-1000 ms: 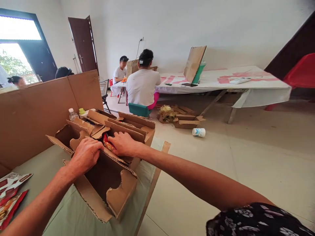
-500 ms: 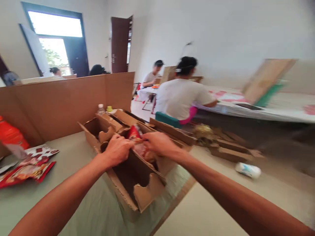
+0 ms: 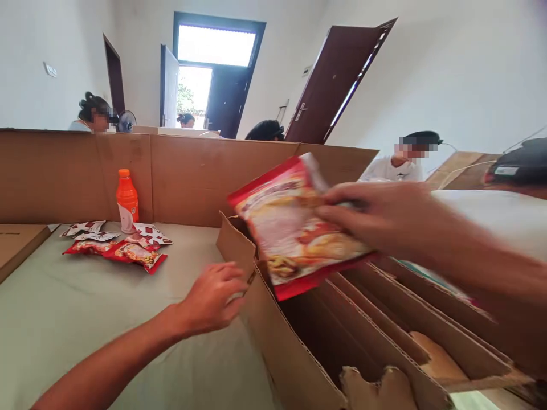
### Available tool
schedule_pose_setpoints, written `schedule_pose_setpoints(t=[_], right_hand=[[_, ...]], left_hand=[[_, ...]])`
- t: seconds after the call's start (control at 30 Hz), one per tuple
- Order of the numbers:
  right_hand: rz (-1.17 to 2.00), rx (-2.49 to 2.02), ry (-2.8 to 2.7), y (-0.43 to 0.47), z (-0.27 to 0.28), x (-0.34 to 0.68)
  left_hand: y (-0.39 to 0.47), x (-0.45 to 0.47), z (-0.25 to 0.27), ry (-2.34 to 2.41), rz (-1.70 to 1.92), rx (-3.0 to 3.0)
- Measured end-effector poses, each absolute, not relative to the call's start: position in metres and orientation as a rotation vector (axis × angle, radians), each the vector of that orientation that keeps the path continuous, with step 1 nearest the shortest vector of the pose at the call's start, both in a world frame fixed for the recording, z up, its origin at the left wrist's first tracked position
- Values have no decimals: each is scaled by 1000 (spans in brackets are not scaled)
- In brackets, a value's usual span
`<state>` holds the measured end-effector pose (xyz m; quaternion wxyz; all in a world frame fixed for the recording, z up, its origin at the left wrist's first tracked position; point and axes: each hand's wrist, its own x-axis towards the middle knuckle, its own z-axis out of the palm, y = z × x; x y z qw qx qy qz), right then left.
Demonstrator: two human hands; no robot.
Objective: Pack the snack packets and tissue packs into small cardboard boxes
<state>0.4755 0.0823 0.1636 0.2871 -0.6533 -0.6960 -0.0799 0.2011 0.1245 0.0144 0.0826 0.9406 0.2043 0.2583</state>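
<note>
My right hand (image 3: 380,216) pinches a red and white snack packet (image 3: 294,228) by its right side. It holds the packet tilted above the near-left compartment of a cardboard box (image 3: 294,336). No other thing is in that hand. Just left of the box wall, my left hand (image 3: 217,296) hovers with loosely bent fingers, thumb apart, and nothing in it. Farther left on the table lie more snack packets (image 3: 134,253), some red and some white with dark red marks. Behind them stands an orange bottle (image 3: 127,199).
A cardboard partition (image 3: 192,182) runs along the table's back edge. The box's long dividers (image 3: 384,330) reach to the right. A flat cardboard piece (image 3: 21,245) lies at the far left. Several people sit beyond the partition, one person (image 3: 482,228) close by on the right.
The view has swung left. My right hand has lifted the snack packet out of the box and brought it over the left compartment. My left hand has come off the box divider.
</note>
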Motion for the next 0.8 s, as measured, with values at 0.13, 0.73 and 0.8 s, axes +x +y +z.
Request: schedule_pose_setpoints(t=[0.13,0.73,0.8], right_hand=[[75,-1861,-2066,157,153,341],[212,-1889,-1405,150,121,515],[238,-1960,-1371,139,103,547]], left_hand=[[113,113,-31,869,906,2712],[179,130,-23,615,1278,2799],[186,160,-3,549,1260,2818]])
